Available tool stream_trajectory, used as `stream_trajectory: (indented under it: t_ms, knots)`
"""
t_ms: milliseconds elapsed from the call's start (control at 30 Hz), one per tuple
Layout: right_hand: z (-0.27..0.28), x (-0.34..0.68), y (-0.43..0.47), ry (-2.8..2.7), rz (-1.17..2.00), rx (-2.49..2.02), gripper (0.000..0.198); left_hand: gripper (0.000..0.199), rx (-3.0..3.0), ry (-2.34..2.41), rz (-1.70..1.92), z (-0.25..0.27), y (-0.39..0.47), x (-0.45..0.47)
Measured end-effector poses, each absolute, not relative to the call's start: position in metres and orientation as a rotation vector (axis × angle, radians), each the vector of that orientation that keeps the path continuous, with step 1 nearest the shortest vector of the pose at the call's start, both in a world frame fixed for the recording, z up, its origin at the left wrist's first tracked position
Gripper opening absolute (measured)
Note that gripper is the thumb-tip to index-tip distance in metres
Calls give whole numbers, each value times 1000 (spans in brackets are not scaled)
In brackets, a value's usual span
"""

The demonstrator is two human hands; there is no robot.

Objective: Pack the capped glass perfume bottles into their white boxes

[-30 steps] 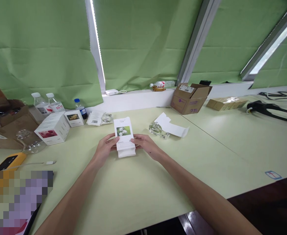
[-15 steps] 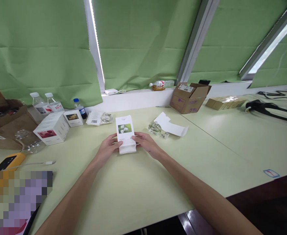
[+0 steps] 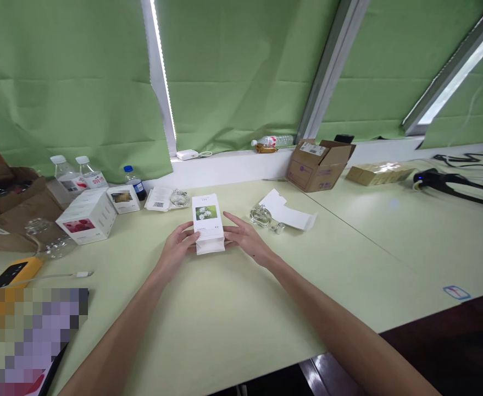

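A white paper carton (image 3: 208, 225) with a white-flower picture is tilted up off the table in front of me, its lower flap folded at the near end. My left hand (image 3: 178, 245) grips its left edge, thumb on the front and fingers behind. My right hand (image 3: 247, 240) is at the carton's right side, fingers stretched and apart, some fingertips close to or touching the edge. To the right lie a clear glass bottle (image 3: 260, 215), a small clear stopper-like piece (image 3: 278, 227) and an unfolded white card sheet (image 3: 293, 213).
White boxes (image 3: 88, 217), a smaller picture box (image 3: 123, 199), a blue-capped bottle (image 3: 134, 183) and a clear plastic bottle (image 3: 51, 239) stand or lie left. A flattened carton (image 3: 159, 199) and glass piece (image 3: 179, 198) lie behind. A cardboard box (image 3: 319, 166) stands back right.
The carton has shifted slightly left and its near flap has tilted. My right thumb has come off the carton's front, and the right fingers have spread. My left hand keeps its grip.
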State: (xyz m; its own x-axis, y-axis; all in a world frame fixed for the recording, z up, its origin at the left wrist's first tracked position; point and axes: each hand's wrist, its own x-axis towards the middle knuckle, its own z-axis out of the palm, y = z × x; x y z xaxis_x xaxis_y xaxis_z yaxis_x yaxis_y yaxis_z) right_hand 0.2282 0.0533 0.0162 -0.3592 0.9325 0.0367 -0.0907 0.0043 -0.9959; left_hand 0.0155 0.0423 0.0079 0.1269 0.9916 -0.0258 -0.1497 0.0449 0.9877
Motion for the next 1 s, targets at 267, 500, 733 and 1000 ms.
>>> stream_trajectory:
  t_ms: [267,500,733,1000]
  knots:
    - [12,234,57,-1702,1314,-890,80,59,1161,1029,1190,10,41,15]
    - [10,229,55,-1825,1078,-939,73,57,1229,1031,1136,14,39,17]
    - [2,223,53,-1834,891,-1000,60,57,1268,1032,1119,14,37,20]
    - [6,222,53,-1819,931,-986,53,70,1344,985,1112,20,34,20]
